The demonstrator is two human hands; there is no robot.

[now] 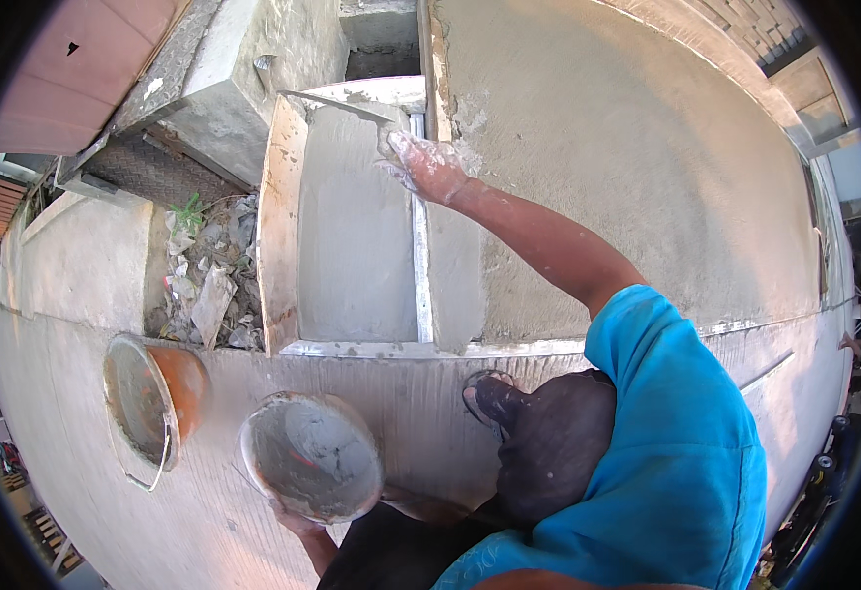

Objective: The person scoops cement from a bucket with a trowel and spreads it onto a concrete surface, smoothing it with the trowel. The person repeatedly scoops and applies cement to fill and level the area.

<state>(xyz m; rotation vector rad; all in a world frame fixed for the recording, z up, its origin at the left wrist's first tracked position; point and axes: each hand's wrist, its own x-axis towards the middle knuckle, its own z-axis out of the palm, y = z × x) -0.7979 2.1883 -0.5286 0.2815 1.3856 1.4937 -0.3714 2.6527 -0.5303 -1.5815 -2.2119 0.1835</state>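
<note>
My right hand (432,169), coated in wet cement, is closed round a trowel (342,104). Its long blade points left, near the far end of a narrow bed of smooth grey cement (356,226). At the lower left, my left hand (297,521) grips the near underside of a round basin (312,457); most of its fingers are hidden beneath. Grey mortar lies in the basin, which is tilted. A wooden board (281,221) borders the cement bed on the left, and a pale metal strip (422,256) runs along its right.
An orange bucket (182,383) with a wire handle lies tilted left of the basin. Rubble (216,280) fills a gap beside the board. A concrete block structure (253,79) rises at the far left. A broad cement slab (627,177) spreads to the right.
</note>
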